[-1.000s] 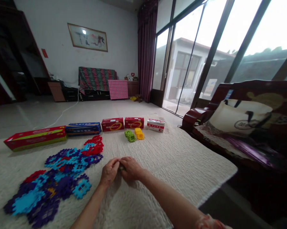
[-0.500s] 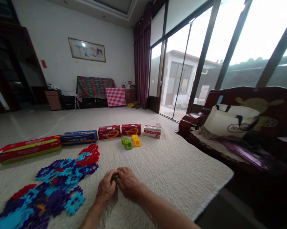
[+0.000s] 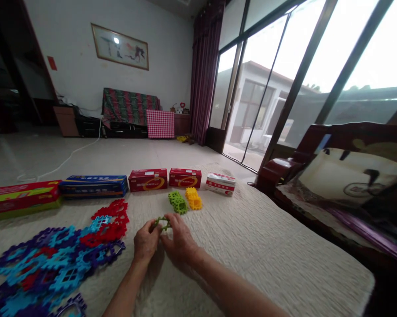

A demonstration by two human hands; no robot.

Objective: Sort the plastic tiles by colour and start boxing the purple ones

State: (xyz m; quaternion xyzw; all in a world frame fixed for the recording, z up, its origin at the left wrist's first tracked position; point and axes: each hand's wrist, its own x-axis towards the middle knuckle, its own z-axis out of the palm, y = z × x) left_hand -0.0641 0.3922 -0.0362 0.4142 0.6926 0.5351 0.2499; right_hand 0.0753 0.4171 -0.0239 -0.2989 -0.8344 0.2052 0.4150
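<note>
Cream cloth point(image 3: 251, 233) spreads below. Left hand point(image 3: 146, 242) and right hand point(image 3: 182, 241) pinch a green piece point(image 3: 167, 227), fingers nearly closed; uneven pressure could bend it.

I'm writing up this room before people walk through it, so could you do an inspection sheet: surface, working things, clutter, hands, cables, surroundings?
Surface: cream textured mat.
Working things: green piece in hand; green block and yellow block side by side beyond.
Clutter: purple, blue and red pieces heaped at left; five boxes in a row.
Hands: left hand and right hand both hold the green piece.
Cables: white cable across the floor.
Surroundings: bag on a seat at right.
</note>
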